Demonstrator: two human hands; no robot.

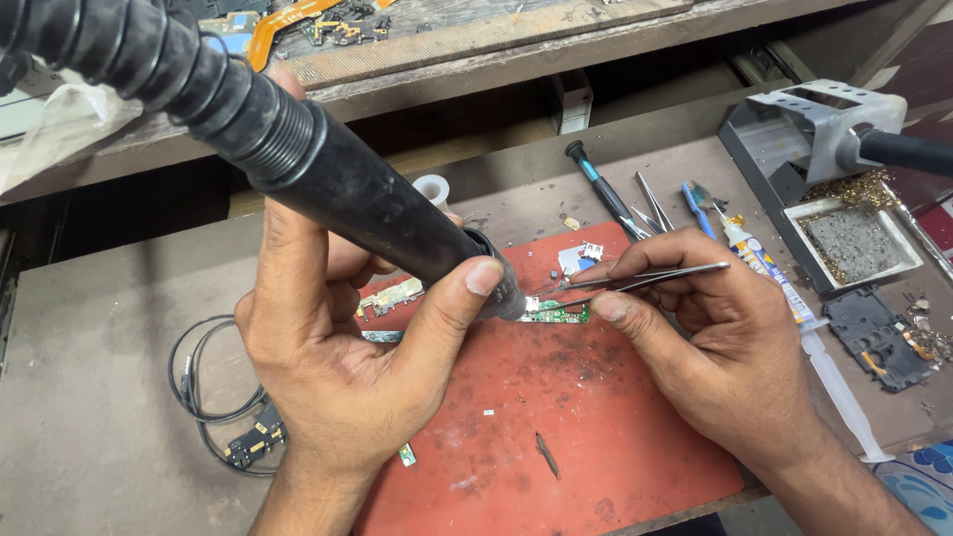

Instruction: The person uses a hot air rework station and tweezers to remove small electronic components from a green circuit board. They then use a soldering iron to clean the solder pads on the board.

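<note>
My left hand [342,342] grips a thick black hot-air wand [328,179] with a ribbed hose, its nozzle tip pointing down at a small green circuit board [558,315] on the red work mat [566,437]. My right hand [715,347] pinches metal tweezers [635,280], whose tips reach left to the board beside the nozzle. Another small board with gold parts [392,296] lies just behind my left thumb.
A black cable with a small connector board [233,412] lies left of the mat. A screwdriver [601,189], spare tweezers, a glue tube [769,273], a grey soldering stand with sponge tray [844,213] and a dark phone frame [879,337] sit at right. A cluttered shelf runs behind.
</note>
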